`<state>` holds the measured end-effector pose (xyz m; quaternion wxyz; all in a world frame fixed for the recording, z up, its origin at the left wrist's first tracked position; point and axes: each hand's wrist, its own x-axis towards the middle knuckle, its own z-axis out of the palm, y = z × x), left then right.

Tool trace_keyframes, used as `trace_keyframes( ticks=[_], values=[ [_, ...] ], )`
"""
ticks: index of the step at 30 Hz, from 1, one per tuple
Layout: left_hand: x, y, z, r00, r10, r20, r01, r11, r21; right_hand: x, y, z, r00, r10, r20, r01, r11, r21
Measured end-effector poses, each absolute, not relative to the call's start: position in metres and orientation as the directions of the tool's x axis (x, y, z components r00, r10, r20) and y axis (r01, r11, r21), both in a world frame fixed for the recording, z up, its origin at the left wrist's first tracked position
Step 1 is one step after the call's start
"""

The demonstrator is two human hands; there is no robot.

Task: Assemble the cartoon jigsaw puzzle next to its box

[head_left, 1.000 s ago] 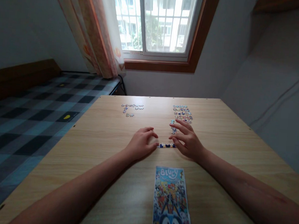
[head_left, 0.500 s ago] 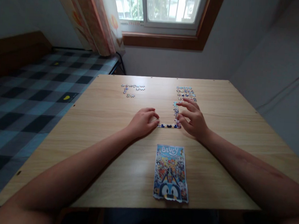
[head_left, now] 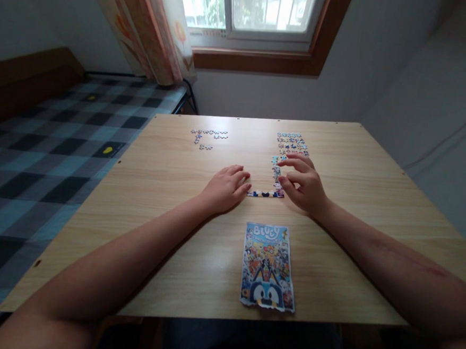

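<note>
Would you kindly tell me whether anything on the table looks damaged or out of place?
Yes: the printed Bluey sheet, near the front edge of the table, looks damaged. Its bottom edge is ragged, as if torn, whereas its top edge looks fairly straight. Nothing else stands out.

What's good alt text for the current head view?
A person's left hand and right hand flank a right-angled line of puzzle pieces on a wooden table. A Bluey picture sheet lies nearer the camera; more pieces lie farther away in a left group and a right group.
</note>
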<state>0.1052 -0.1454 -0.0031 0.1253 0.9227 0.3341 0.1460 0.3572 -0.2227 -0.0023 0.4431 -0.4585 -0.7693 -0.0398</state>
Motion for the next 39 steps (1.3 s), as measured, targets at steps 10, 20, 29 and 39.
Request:
trace_keyframes(
  ticks=[10,20,29,39],
  values=[
    [0.093,-0.141,-0.002,0.757,0.602,0.252,0.537,-0.794,0.286,0.351,-0.223,0.0,-0.16,0.611,0.776,0.735,0.598,-0.319],
    [0.082,-0.139,0.023,0.698,0.692,0.187,0.671,-0.722,0.167,0.346,-0.225,0.0,-0.153,0.618,0.771,0.697,0.621,-0.359],
    [0.073,-0.136,0.048,0.399,0.908,-0.129,0.899,-0.415,-0.14,0.344,-0.225,-0.006,-0.131,0.684,0.718,0.644,0.609,-0.463],
    [0.02,-0.069,0.017,0.22,0.956,0.193,0.974,-0.205,-0.096,0.346,-0.222,-0.014,-0.141,0.714,0.686,0.616,0.605,-0.504]
  ],
)
